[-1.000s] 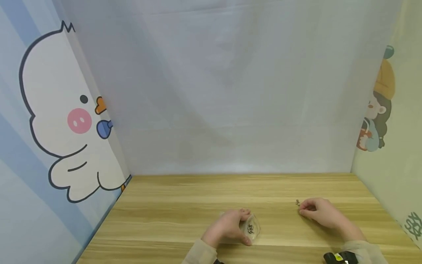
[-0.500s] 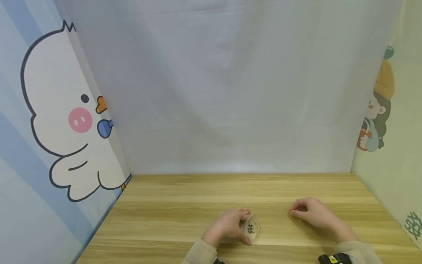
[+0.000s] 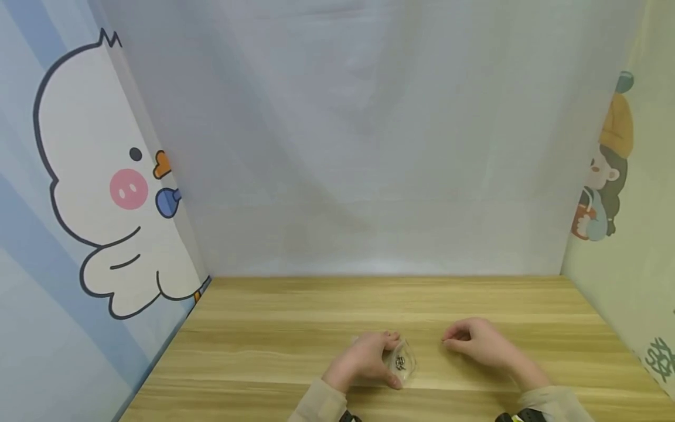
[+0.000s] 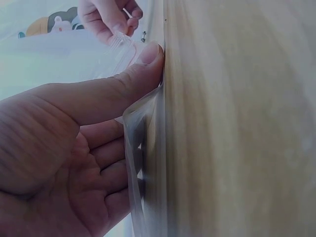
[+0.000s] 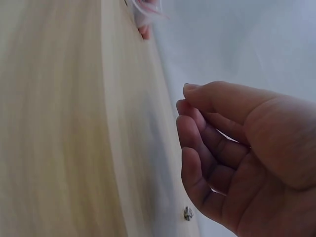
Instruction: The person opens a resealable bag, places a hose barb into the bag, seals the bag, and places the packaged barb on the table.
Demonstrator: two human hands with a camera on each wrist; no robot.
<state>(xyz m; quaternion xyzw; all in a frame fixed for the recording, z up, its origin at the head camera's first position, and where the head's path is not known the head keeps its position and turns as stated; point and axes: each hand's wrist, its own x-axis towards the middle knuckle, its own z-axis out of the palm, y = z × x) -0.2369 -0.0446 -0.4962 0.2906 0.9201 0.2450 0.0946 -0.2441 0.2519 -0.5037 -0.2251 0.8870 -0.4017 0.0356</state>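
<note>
My left hand (image 3: 365,358) grips a clear zip-lock bag (image 3: 409,375) low on the wooden table, thumb on the near side and fingers on the far side of its spread mouth. Several small dark metal pieces (image 3: 400,363) show inside the bag. In the left wrist view the thumb presses along the bag's plastic edge (image 4: 129,121). To the right of the bag, my right hand (image 3: 482,344) has thumb and index finger pinched together, a tiny dark speck of a piece at their tips. Beneath the right hand, a small metal piece (image 5: 188,213) lies on the table in the right wrist view.
The wooden table (image 3: 295,310) runs back to a pale grey curtain (image 3: 369,176). A printed panel with a white cartoon bird (image 3: 89,193) stands on the left, a greenish printed panel (image 3: 633,281) on the right.
My right hand has moved left across the table toward the bag, away from where the loose metal pieces lay. The left hand and the bag have stayed in place.
</note>
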